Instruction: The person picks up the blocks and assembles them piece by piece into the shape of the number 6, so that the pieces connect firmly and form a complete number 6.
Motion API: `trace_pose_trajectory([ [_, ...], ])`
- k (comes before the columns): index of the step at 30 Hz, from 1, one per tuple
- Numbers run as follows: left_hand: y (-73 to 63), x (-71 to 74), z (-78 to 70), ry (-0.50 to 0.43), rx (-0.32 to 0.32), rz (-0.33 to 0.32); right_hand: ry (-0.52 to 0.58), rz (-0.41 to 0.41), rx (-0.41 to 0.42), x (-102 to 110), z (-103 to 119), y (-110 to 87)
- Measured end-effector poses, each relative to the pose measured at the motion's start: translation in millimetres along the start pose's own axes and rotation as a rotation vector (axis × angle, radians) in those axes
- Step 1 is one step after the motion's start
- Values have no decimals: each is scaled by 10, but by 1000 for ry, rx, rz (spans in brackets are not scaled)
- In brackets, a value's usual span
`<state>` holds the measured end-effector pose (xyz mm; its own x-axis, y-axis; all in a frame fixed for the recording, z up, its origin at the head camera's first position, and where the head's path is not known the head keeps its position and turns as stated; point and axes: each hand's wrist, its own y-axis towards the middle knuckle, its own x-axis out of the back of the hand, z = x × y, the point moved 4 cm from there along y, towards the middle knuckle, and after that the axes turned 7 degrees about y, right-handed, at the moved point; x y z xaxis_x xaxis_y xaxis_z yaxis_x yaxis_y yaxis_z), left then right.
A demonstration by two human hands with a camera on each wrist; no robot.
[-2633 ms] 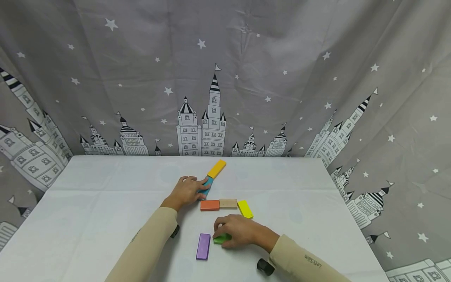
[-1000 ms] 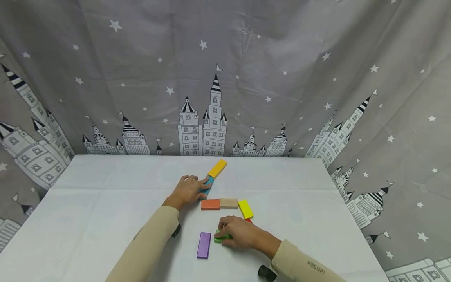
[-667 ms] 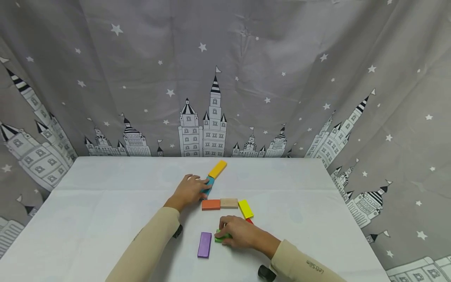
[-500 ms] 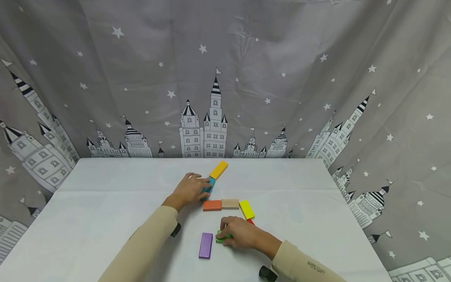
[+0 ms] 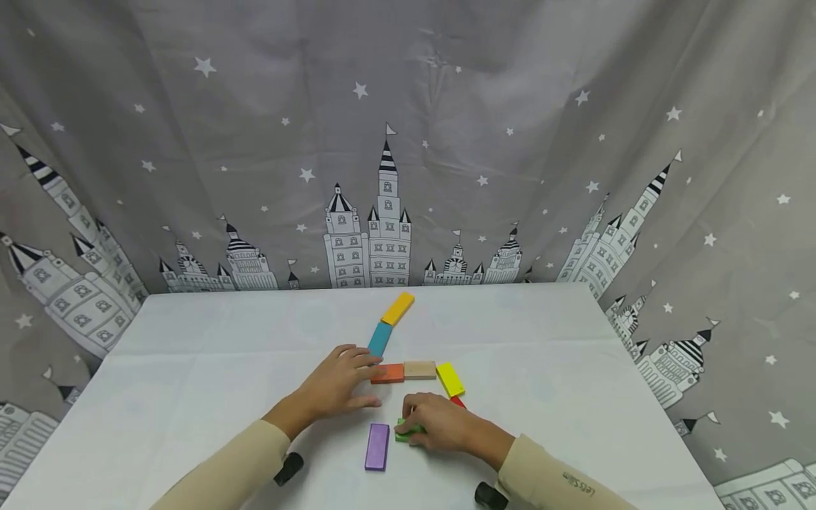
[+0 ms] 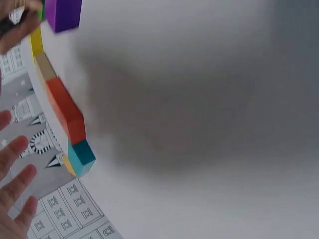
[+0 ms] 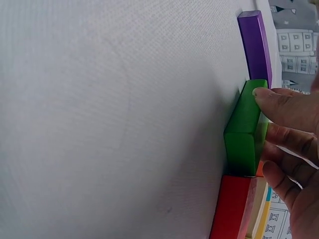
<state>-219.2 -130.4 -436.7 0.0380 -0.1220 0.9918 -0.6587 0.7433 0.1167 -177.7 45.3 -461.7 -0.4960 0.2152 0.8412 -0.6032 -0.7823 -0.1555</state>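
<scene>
My left hand (image 5: pixel 338 382) hovers with spread fingers, overlapping the left end of the orange block (image 5: pixel 390 373) in the head view. In the left wrist view its fingers (image 6: pixel 14 149) hold nothing. My right hand (image 5: pixel 443 423) grips the green block (image 7: pixel 246 124) between thumb and fingers, low on the table. A red block (image 7: pixel 232 204) lies end-on beside the green one, mostly hidden by the hand in the head view. Just left of the green block lies the purple block (image 5: pixel 377 447).
Farther back, a blue block (image 5: pixel 380 339) meets a yellow-orange block (image 5: pixel 398 309) in a slanted line. A plain wood block (image 5: pixel 419 370) continues from the orange one, with a yellow block (image 5: pixel 450 380) angled off its right. All lie on the white tabletop (image 5: pixel 542 397).
My left hand has let go of the blue block and moved back toward me. My right hand stays on the green block, and the red block has come into view behind it.
</scene>
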Motion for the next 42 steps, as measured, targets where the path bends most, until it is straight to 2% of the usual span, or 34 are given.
trace_pose_trajectory([
  [4,-165,1,-79,-39,-75,-23,10,-1,4,-10,4,15],
  [10,-306,-27,-197,-97,-156,5,9,-6,11,-2,20,9],
  [15,-327,-81,-310,-77,-244,-10,11,-15,7,7,7,-12],
  [21,-411,-171,-378,-14,-296,-32,26,-20,11,-18,-10,2],
  [26,-451,-217,-432,60,-309,-73,33,-19,-3,-10,-6,0],
  [29,-459,-224,-452,84,-299,-73,28,-22,-1,-3,1,-3],
  [37,-479,-241,-485,108,-291,-53,31,-19,3,2,12,-9],
  [42,-513,-253,-461,121,-254,1,41,-16,-5,8,33,-19],
])
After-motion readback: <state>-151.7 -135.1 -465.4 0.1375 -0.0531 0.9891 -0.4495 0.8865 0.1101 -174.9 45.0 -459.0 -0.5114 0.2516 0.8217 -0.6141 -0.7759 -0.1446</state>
